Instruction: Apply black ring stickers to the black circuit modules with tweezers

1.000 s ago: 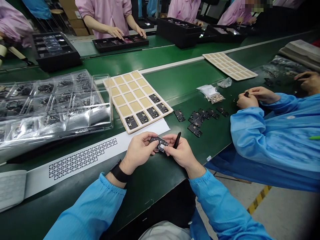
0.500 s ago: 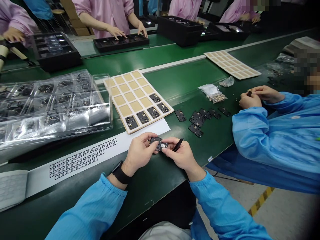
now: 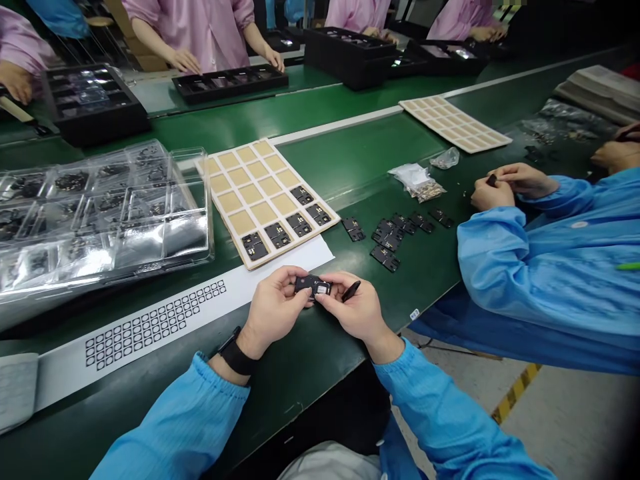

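Observation:
Between my left hand (image 3: 277, 305) and my right hand (image 3: 356, 308) is a small flat black plastic part (image 3: 307, 285) with a pale patch near its right end. My left fingers and thumb pinch its left side, and my right thumb and fingertips press on its right end. A slim black tool (image 3: 351, 291) pokes out of my right hand; the rest of it is hidden. Just beyond my hands lies a white strip (image 3: 65, 373) with rows of black ring-shaped stickers (image 3: 155, 323). Behind it a compartment tray (image 3: 250, 195) holds several similar black parts (image 3: 277, 235).
Several loose black parts (image 3: 387, 233) lie to the right, near a bag of small metal pieces (image 3: 425, 190). Clear plastic trays (image 3: 197, 250) stand at left. A co-worker's blue sleeve (image 3: 530, 247) is close at right. People in pink work across the green table (image 3: 320, 147).
The view has shifted slightly, so most things sit a little further left. My hands still hold the black part, now tilted a bit differently. Across the table, a co-worker's hand has drawn back from a black tray.

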{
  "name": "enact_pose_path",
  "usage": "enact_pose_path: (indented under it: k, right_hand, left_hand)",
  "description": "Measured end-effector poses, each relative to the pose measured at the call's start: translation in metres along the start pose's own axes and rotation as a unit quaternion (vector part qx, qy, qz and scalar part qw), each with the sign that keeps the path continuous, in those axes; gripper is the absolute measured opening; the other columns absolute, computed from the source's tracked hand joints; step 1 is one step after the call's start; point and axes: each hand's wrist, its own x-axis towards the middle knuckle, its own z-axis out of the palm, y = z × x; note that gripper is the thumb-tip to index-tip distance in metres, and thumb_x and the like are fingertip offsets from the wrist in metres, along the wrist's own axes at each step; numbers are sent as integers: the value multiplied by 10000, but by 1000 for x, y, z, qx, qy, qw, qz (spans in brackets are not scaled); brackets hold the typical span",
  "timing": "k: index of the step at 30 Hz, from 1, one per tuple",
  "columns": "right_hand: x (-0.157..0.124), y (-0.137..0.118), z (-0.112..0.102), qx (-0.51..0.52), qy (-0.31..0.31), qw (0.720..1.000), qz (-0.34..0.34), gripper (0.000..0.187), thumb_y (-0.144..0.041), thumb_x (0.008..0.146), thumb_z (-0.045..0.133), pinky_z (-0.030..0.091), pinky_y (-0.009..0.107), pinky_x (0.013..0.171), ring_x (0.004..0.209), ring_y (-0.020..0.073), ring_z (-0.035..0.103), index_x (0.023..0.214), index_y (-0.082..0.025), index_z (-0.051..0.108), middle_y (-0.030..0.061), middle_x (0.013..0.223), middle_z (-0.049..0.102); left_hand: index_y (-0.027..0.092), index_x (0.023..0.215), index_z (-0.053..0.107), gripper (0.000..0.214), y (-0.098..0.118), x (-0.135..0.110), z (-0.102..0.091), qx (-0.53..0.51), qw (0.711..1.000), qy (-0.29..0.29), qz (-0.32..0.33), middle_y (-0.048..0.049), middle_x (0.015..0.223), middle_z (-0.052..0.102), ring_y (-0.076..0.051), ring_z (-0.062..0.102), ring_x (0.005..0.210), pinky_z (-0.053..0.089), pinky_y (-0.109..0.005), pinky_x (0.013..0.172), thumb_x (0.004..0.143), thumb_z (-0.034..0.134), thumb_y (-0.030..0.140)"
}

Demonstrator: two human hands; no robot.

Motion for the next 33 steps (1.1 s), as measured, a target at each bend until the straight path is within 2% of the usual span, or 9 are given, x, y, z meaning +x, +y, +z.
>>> enact_pose_path:
  k: [7,16,19,22,25,28,33]
  right_hand:
    - [-1,-2,1,-18,2,1000,-24,245,-232,855,812,490,273,567,556,101,559,1097,-203,787,21,849,690]
    - [-1,0,2,-19,0,999,-45,253,-204,864,803,484,258,578,580,92,566,1117,-208,782,16,882,690]
    - [-1,0,1,-8,-5,999,-42,215,-207,865,807,479,260,584,591,94,563,1079,-214,789,16,883,685]
    - [0,2,0,11,-15,999,-31,211,-211,849,821,464,256,570,592,90,553,1057,-210,788,21,902,684]
    - [0,3,-2,43,-37,998,-11,289,-233,837,825,435,245,529,548,91,527,1116,-196,758,-11,782,651]
    - [-1,3,-4,71,-57,996,9,368,-257,855,796,411,237,501,494,93,496,1202,-176,708,-54,644,596]
    - [-1,1,-5,81,-53,995,22,333,-264,852,800,391,242,512,498,87,480,1159,-165,714,-47,645,607]
  left_hand:
    - [179,1032,618,312,-5,0,4,-31,999,12,12,2,924,687,-105,675,727,611,-231,685,761,768,207]
    - [178,1007,638,272,-5,1,8,-45,999,25,18,-3,946,673,-115,653,786,581,-217,678,767,765,200]
    - [174,1012,653,277,-4,1,8,-43,999,27,16,2,924,677,-108,654,746,576,-219,671,761,769,194]
    - [163,1101,684,339,-4,1,7,-36,999,24,4,5,859,690,-109,662,664,573,-233,646,783,785,223]
    - [145,1193,699,423,-4,2,7,-33,999,20,-10,-5,785,704,-129,678,627,571,-245,622,809,810,283]
    - [135,1177,705,440,-5,4,5,-42,999,22,-19,-26,789,729,-149,705,646,593,-260,636,805,835,331]
    - [137,1130,698,448,-5,5,4,-63,997,25,-23,-30,830,739,-150,721,647,608,-263,650,785,863,370]
